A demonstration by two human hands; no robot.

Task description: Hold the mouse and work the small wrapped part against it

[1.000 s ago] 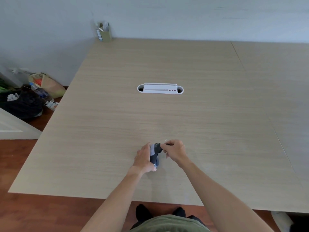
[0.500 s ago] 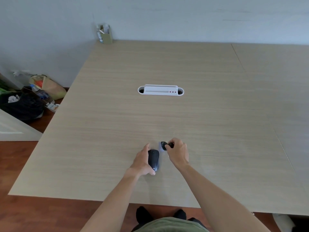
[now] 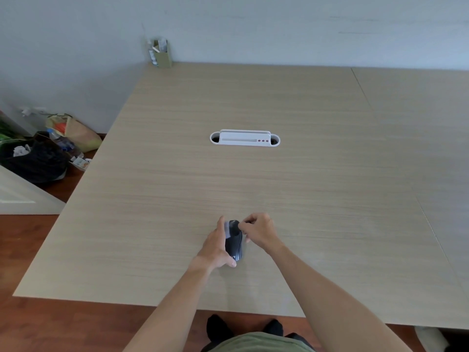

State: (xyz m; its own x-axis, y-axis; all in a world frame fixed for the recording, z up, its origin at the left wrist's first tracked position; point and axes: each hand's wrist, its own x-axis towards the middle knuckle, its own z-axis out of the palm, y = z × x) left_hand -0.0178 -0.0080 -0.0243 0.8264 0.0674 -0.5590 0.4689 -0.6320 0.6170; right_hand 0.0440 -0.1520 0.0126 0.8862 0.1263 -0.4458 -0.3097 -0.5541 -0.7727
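Left hand (image 3: 215, 246) is wrapped along the side of the black mouse (image 3: 234, 243), which sits on the bench (image 3: 304, 186) near its front edge. Right hand (image 3: 258, 232) has its fingers curled, pinching a small dark piece (image 3: 236, 226) right at the mouse's far end. Farther back sits the white cable tray (image 3: 245, 138), well apart.
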